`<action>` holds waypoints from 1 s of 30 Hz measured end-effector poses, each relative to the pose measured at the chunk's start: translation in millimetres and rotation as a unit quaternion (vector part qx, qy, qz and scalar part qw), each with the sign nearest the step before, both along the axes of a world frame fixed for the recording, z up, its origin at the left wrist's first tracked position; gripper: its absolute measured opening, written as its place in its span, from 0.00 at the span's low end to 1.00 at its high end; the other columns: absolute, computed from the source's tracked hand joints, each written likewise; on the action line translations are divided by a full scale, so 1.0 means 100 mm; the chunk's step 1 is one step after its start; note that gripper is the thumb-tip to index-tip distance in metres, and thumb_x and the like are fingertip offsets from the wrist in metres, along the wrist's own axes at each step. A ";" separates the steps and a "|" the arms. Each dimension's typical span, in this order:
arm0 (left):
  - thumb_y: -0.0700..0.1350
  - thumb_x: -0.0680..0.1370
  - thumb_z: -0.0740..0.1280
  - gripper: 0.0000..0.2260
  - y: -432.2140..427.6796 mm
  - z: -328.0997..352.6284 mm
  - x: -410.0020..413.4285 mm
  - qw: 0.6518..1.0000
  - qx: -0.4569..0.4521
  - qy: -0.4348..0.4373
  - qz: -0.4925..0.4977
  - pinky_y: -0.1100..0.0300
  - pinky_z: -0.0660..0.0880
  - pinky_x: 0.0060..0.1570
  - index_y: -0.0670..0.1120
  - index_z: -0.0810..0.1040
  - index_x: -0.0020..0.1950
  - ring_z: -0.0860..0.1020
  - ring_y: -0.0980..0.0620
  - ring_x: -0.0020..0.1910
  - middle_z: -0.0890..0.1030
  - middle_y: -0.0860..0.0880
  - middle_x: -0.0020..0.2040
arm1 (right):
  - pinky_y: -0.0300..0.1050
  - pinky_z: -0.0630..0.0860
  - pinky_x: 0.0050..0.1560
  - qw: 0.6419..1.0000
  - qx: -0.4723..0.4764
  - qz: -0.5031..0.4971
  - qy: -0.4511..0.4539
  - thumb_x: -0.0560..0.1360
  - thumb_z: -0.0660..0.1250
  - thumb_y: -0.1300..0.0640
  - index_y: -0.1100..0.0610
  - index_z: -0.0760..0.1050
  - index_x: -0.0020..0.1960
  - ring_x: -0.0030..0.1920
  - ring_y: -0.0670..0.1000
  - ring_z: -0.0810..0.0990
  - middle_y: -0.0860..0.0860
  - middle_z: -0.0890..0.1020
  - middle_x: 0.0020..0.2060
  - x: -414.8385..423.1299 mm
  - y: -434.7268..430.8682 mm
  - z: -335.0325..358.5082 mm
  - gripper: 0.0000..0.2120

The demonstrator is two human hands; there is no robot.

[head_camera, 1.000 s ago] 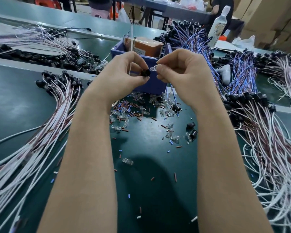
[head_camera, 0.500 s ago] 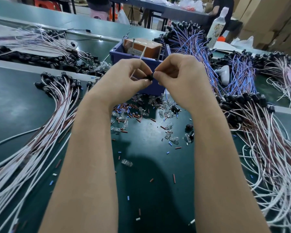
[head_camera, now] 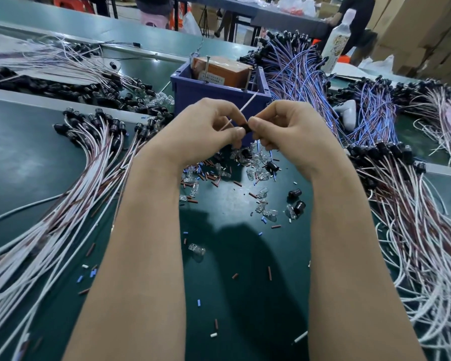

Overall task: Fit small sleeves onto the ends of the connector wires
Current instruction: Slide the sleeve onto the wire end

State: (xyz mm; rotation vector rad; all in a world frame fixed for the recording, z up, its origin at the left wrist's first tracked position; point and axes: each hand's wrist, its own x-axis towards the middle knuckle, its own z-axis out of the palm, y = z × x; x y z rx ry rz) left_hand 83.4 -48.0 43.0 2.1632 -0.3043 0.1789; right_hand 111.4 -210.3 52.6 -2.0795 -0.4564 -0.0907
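Observation:
My left hand point(head_camera: 206, 131) and my right hand point(head_camera: 287, 131) meet above the green table, fingertips together. Between them sits a small black connector point(head_camera: 246, 127), pinched from both sides. A thin white wire point(head_camera: 241, 109) runs up and to the right from my left fingers. Below the hands lie loose clear bulbs point(head_camera: 262, 192), black caps point(head_camera: 294, 194) and short brown and blue sleeve pieces point(head_camera: 214, 178) scattered on the mat.
A blue bin point(head_camera: 219, 95) with an orange box stands just behind my hands. Bundles of white and brown wires with black connectors lie at the left point(head_camera: 71, 183) and right point(head_camera: 414, 217). Blue wires point(head_camera: 302, 74) pile at the back. A white bottle point(head_camera: 337, 43) stands far right.
The clear piece seen between my fingertips earlier is now out of sight. My hands have closed together on the black connector and dropped slightly lower.

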 end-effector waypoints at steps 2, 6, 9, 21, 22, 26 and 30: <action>0.43 0.78 0.67 0.03 -0.01 -0.01 0.00 1.000 0.006 -0.006 0.006 0.50 0.77 0.53 0.49 0.80 0.48 0.82 0.47 0.44 0.84 0.52 0.37 | 0.36 0.75 0.33 0.999 0.032 0.004 0.016 0.75 0.69 0.60 0.55 0.76 0.38 0.28 0.42 0.75 0.49 0.80 0.29 0.01 0.01 -0.04 0.07; 0.43 0.78 0.67 0.03 0.01 -0.01 0.00 0.999 0.016 -0.015 0.029 0.48 0.77 0.53 0.47 0.81 0.48 0.82 0.46 0.45 0.84 0.50 0.38 | 0.34 0.72 0.33 0.987 0.144 0.007 0.067 0.76 0.68 0.61 0.57 0.76 0.39 0.28 0.43 0.74 0.52 0.79 0.31 0.01 0.10 -0.12 0.07; 0.42 0.77 0.67 0.03 0.01 0.03 0.01 0.998 -0.012 -0.030 0.058 0.50 0.77 0.54 0.47 0.81 0.48 0.83 0.49 0.44 0.84 0.50 0.38 | 0.34 0.73 0.33 0.979 0.194 -0.008 0.054 0.76 0.67 0.61 0.60 0.78 0.42 0.28 0.43 0.74 0.53 0.79 0.31 -0.01 0.21 -0.11 0.05; 0.48 0.80 0.63 0.08 0.19 0.12 0.11 0.829 -0.521 0.052 0.198 0.61 0.66 0.41 0.50 0.75 0.41 0.80 0.63 0.36 0.82 0.58 0.32 | 0.50 0.81 0.40 0.956 -0.230 0.183 -0.011 0.74 0.64 0.65 0.50 0.77 0.45 0.32 0.49 0.83 0.49 0.81 0.34 -0.38 0.31 0.32 0.10; 0.49 0.80 0.62 0.08 0.20 0.10 0.12 0.815 -0.541 0.066 0.194 0.62 0.66 0.41 0.50 0.75 0.43 0.80 0.64 0.36 0.82 0.58 0.31 | 0.51 0.81 0.40 0.955 -0.238 0.177 -0.009 0.74 0.63 0.65 0.51 0.78 0.46 0.33 0.49 0.83 0.50 0.82 0.34 -0.37 0.30 0.31 0.11; 0.50 0.80 0.61 0.06 0.23 0.00 0.15 0.756 -0.616 0.115 0.188 0.62 0.67 0.41 0.51 0.74 0.53 0.79 0.65 0.38 0.81 0.58 0.32 | 0.54 0.81 0.43 0.965 -0.206 0.159 0.025 0.74 0.61 0.68 0.50 0.80 0.49 0.33 0.48 0.81 0.53 0.82 0.37 -0.35 0.19 0.32 0.15; 0.48 0.81 0.60 0.08 0.21 -0.08 0.17 0.679 -0.695 0.153 0.181 0.62 0.68 0.48 0.49 0.75 0.44 0.78 0.61 0.41 0.80 0.57 0.29 | 0.50 0.80 0.42 0.944 -0.252 0.211 0.023 0.73 0.62 0.68 0.44 0.77 0.56 0.36 0.53 0.80 0.51 0.82 0.45 -0.37 0.21 0.30 0.22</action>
